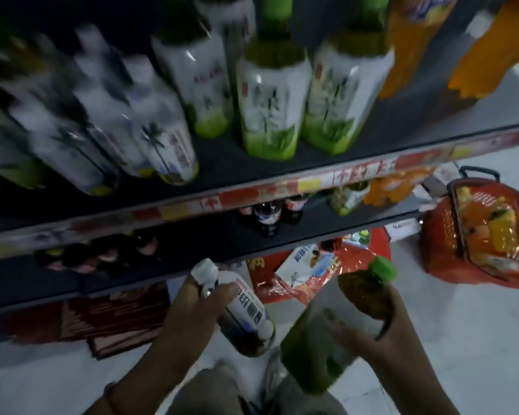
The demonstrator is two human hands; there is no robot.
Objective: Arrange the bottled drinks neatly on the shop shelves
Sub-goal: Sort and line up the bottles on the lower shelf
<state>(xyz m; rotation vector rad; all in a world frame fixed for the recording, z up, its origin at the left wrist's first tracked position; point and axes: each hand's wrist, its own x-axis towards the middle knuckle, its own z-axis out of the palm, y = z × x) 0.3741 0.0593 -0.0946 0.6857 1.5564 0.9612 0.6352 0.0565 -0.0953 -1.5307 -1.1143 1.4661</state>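
- Head view: low in the frame, the left hand (192, 313) grips a white-capped bottle (240, 310) and the right hand (384, 327) grips a green-capped bottle (342, 322), both tilted.
- Risk: placing either could topple the packed bottles on the upper shelf (282, 172).

bottles (270, 94) on upper shelf (282, 163), basket (438, 235) right, on floor

red basket (438, 235), red packets (300, 280), floor (462, 339)

Shop: shelves (282, 163) w/ rows of bottled drinks (270, 112), price strips (312, 182), red basket (474, 235) on floor.
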